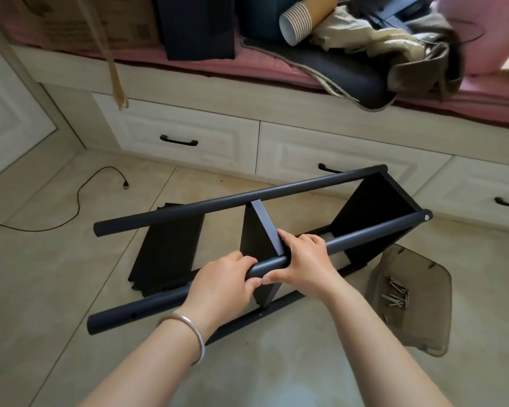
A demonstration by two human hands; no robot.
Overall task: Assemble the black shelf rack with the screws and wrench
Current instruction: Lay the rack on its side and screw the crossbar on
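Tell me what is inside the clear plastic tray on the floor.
The clear tray holds a loose pile of metal screws. No wrench shows in it. The screws overlap, so their number cannot be told.

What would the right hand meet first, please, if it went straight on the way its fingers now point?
The right hand already grips the near pole; its fingers point up-left along the middle shelf panel. Going on, it would likely slide along that panel toward the far pole, though depth is unclear.

My rack (pixel 247 198) is matte black, tubes and panels alike. My bangle (pixel 188 333) is silver. The floor (pixel 56 274) is beige marbled tile, the drawers (pixel 188 133) cream with black handles, the cushion (pixel 218 66) pink.
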